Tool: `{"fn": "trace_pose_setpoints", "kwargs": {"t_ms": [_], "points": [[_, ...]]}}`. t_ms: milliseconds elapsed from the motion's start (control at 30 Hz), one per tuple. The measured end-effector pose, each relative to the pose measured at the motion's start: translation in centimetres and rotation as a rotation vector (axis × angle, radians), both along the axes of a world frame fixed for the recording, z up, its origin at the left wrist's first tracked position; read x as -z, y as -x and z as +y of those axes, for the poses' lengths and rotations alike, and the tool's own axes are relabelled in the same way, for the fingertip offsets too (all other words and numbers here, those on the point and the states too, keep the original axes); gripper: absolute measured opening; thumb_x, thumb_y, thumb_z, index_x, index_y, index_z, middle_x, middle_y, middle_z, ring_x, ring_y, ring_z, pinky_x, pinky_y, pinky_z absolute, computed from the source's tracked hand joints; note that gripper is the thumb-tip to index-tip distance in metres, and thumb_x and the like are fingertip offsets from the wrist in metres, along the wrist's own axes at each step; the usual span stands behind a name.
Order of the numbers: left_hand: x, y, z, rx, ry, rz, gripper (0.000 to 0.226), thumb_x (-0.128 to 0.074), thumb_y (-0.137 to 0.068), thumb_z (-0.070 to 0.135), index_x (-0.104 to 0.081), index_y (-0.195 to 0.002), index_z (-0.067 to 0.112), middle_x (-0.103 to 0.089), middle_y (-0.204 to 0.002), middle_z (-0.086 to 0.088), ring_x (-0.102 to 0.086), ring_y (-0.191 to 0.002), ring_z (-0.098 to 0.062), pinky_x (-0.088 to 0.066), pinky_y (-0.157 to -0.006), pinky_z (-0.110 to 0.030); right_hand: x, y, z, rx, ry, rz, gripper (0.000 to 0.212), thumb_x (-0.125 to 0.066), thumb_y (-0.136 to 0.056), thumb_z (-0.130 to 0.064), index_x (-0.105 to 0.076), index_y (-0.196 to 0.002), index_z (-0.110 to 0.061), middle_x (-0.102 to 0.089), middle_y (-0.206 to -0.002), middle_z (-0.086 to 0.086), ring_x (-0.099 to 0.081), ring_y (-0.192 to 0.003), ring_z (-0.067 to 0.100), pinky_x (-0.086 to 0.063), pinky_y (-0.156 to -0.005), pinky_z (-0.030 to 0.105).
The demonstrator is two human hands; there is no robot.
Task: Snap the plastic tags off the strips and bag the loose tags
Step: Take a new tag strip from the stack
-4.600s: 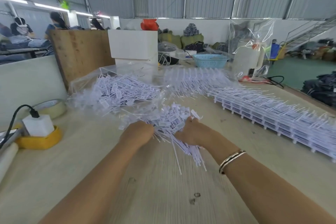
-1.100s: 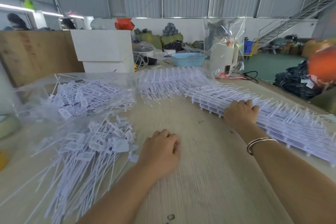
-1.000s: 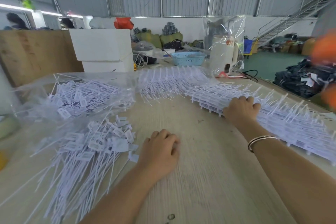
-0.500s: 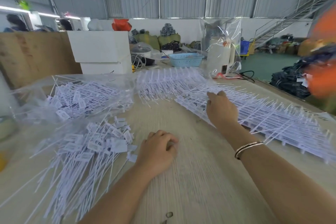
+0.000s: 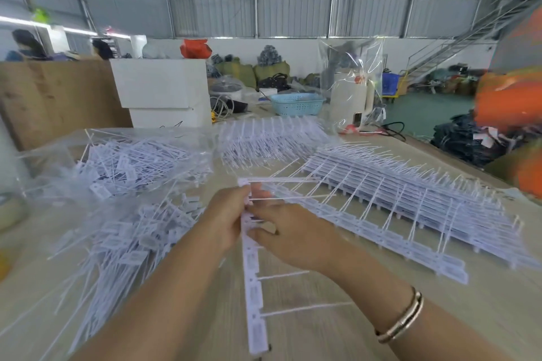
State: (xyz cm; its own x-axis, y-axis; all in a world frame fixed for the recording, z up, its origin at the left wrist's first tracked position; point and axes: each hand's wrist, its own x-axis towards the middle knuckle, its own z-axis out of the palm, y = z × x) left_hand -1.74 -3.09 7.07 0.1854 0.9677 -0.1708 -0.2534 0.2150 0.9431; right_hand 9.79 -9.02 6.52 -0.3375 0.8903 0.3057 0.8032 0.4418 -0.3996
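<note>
Both hands now hold a strip point(image 5: 254, 287), fingertips hidden behind it.

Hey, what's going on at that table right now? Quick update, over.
Left hand and right hand both grip one white plastic tag strip. Tags not yet snapped. Nothing in the way.

Landmark: held strip point(image 5: 254, 281), centre of table point(image 5: 308, 331). Loose tags point(image 5: 123, 240) left of it; bag point(image 5: 126, 164) behind those; stacked strips point(image 5: 410, 199) right; basket point(image 5: 296, 104) far behind.
</note>
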Motion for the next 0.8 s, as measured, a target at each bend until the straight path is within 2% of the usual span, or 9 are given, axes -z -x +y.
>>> {"fn": "trace_pose_setpoints", "kwargs": {"t_ms": [100, 167, 267, 400, 467, 533, 600, 667, 800], "points": [[-0.3, 1.6, 0.8, -0.122, -0.033, 0.115, 0.026, -0.04, -0.098, 0.01, -0.059, -0.081, 0.008, -0.062, -0.051, -0.002, -0.055, -0.047, -0.012, -0.04, -0.04, -0.018, 0.0, -1.7, -0.2, 0.204, -0.23, 0.244, 0.024, -0.05, -0.093, -0.025, -0.073, -0.093, -0.027, -0.07, -0.096, -0.008, -0.06, -0.075, 0.007, -0.046, -0.07, 0.028], [-0.6, 2.5, 0.9, -0.054, -0.068, 0.333, 0.034, -0.039, -0.1, 0.024, -0.059, -0.077, 0.009, -0.061, -0.046, 0.0, -0.056, -0.042, -0.011, -0.037, -0.042, -0.017, -0.9, -3.2, 0.6, 0.31, -0.352, 0.567, 0.03, -0.051, -0.093, -0.017, -0.068, -0.07, -0.026, -0.064, -0.072, -0.018, -0.052, -0.058, -0.002, -0.037, -0.054, 0.012], [-1.1, 3.2, 0.9, 0.011, -0.163, 0.529, 0.042, -0.043, -0.098, 0.039, -0.06, -0.073, 0.009, -0.063, -0.048, -0.001, -0.058, -0.04, -0.009, -0.038, -0.041, -0.016, -1.7, -4.9, 2.8, 0.411, -0.3, 0.811, 0.035, -0.049, -0.093, -0.017, -0.062, -0.065, -0.033, -0.063, -0.072, -0.019, -0.054, -0.061, 0.003, -0.037, -0.055, 0.011], [-2.5, 3.9, 1.0, -0.056, -0.319, 0.518, 0.045, -0.045, -0.096, 0.038, -0.058, -0.065, 0.009, -0.063, -0.048, -0.004, -0.061, -0.043, -0.014, -0.038, -0.039, -0.016, 1.7, -6.4, 4.6, 0.378, 0.059, 0.54, 0.019, -0.048, -0.094, -0.013, -0.063, -0.084, -0.017, -0.064, -0.082, 0.007, -0.06, -0.079, 0.031, -0.05, -0.073, 0.036], [-3.2, 4.3, 1.1, -0.064, -0.363, 0.537, 0.045, -0.046, -0.096, 0.038, -0.057, -0.063, 0.009, -0.063, -0.049, -0.005, -0.061, -0.043, -0.015, -0.04, -0.04, -0.016, 2.8, -7.0, 4.3, 0.253, 0.133, 0.18, 0.013, -0.054, -0.088, -0.019, -0.064, -0.092, -0.012, -0.063, -0.09, 0.004, -0.061, -0.092, 0.027, -0.048, -0.074, 0.025], [-3.8, 4.7, 1.1, -0.06, -0.377, 0.557, 0.043, -0.047, -0.095, 0.037, -0.057, -0.063, 0.009, -0.062, -0.048, -0.006, -0.06, -0.042, -0.014, -0.041, -0.041, -0.019, 3.1, -7.4, 4.6, 0.265, 0.078, -0.1, 0.031, -0.054, -0.089, -0.035, -0.063, -0.114, -0.018, -0.058, -0.12, 0.003, -0.051, -0.117, 0.023, -0.039, -0.095, 0.028], [-4.2, 5.0, 1.1, -0.065, -0.376, 0.539, 0.043, -0.047, -0.095, 0.036, -0.056, -0.063, 0.009, -0.061, -0.047, -0.005, -0.059, -0.041, -0.014, -0.039, -0.044, -0.023, 3.2, -7.4, 4.5, 0.266, 0.19, -0.167, 0.045, -0.046, -0.093, -0.05, -0.052, -0.132, -0.028, -0.044, -0.14, -0.001, -0.034, -0.134, 0.022, -0.024, -0.11, 0.041], [-4.4, 5.1, 1.1, -0.074, -0.382, 0.532, 0.044, -0.047, -0.095, 0.036, -0.056, -0.063, 0.009, -0.061, -0.047, -0.005, -0.059, -0.041, -0.015, -0.039, -0.048, -0.025, 3.9, -7.3, 4.2, 0.212, 0.336, -0.163, 0.061, -0.044, -0.09, -0.059, -0.034, -0.144, -0.032, -0.03, -0.15, -0.005, -0.022, -0.142, 0.021, -0.013, -0.115, 0.042], [-4.4, 5.6, 1.3, -0.145, -0.346, 0.457, 0.044, -0.048, -0.095, 0.038, -0.056, -0.062, 0.009, -0.06, -0.045, -0.002, -0.057, -0.038, -0.012, -0.04, -0.054, -0.028, 4.5, -7.3, 3.6, 0.155, 0.126, -0.187, 0.052, -0.047, -0.095, -0.037, -0.033, -0.144, -0.034, -0.038, -0.143, -0.002, -0.042, -0.128, 0.021, -0.035, -0.105, 0.033]]}}
